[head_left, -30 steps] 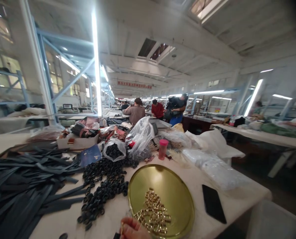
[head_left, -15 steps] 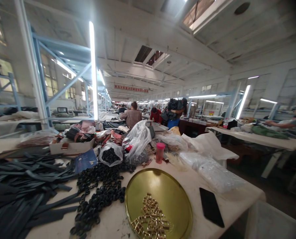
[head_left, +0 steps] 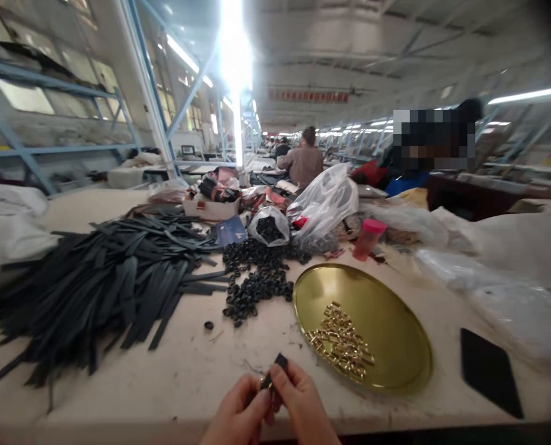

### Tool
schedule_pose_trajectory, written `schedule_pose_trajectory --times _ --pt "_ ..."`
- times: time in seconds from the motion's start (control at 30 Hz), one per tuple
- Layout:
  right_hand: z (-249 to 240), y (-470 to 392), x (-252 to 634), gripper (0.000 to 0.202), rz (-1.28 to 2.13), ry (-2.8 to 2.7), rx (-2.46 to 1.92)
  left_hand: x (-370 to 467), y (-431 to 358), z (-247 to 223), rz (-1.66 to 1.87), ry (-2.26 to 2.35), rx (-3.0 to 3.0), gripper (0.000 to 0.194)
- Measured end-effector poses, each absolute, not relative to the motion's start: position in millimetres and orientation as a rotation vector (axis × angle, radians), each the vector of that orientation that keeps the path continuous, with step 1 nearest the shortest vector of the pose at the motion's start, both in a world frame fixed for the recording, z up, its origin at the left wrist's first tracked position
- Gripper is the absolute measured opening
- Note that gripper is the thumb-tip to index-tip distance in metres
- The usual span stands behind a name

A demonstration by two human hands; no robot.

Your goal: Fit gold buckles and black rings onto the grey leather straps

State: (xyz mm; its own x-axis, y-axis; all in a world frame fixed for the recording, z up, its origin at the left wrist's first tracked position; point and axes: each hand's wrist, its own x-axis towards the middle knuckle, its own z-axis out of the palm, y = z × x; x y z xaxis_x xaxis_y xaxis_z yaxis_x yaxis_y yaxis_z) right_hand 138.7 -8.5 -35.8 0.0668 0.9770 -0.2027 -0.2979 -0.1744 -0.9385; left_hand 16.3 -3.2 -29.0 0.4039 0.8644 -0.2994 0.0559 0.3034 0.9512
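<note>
My left hand (head_left: pixel 242 408) and my right hand (head_left: pixel 299 395) meet above the table's front edge, both closed on a short black strip (head_left: pixel 280 361). A bit of gold metal shows between the fingers; its shape is hidden. Right of my hands lies a round gold tray (head_left: pixel 391 334) with a heap of small gold buckles (head_left: pixel 340 340) on it. Beyond my hands is a pile of small black loops (head_left: pixel 257 290), with one loose loop (head_left: pixel 208 325) nearer. Long black strips (head_left: pixel 122 278) are heaped on the left.
A black phone-like slab (head_left: pixel 488 371) lies at the right. Behind the tray stand a pink-lidded jar (head_left: pixel 369 240) and clear plastic bags (head_left: pixel 326 201). A blue card (head_left: pixel 230 231) lies by an open bag of loops (head_left: pixel 270 227). People (head_left: pixel 306 159) are farther back.
Both hands have come into view with the black strip between them. The camera has turned left and down, so the table's things appear farther right and the front edge shows.
</note>
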Motion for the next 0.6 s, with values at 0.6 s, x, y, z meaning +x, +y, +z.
schedule_pose_trajectory --times 0.6 --pt "-33.8 -23.3 146.3 0.038 1.176 -1.095 -1.353 29.8 -18.5 -33.3 0.758 1.156 1.015 0.034"
